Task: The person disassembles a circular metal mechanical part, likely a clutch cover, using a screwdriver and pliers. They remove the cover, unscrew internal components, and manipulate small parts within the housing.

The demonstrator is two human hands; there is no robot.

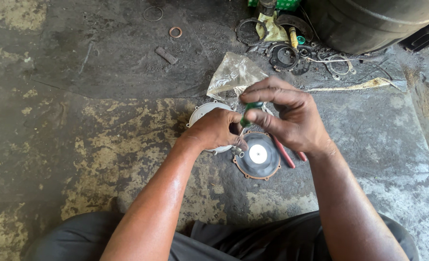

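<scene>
My right hand (287, 116) grips the green handle of a screwdriver (249, 112), its thin shaft pointing down toward a small metal fitting (237, 152). My left hand (214, 129) rests on a round grey metal cover (200, 112) and pinches near the screwdriver tip. Just below the hands lies a round black rubber diaphragm (258, 155) with a white centre disc and a coppery rim. Red-handled pliers (286, 153) lie partly under my right hand.
A crumpled clear plastic bag (234, 72) lies behind the hands. Rings, gaskets and metal parts (284, 55) are scattered at the back by a large black tank (369, 21). A copper washer (175, 32) and a small metal bar (166, 55) lie on the stained concrete floor (79, 145).
</scene>
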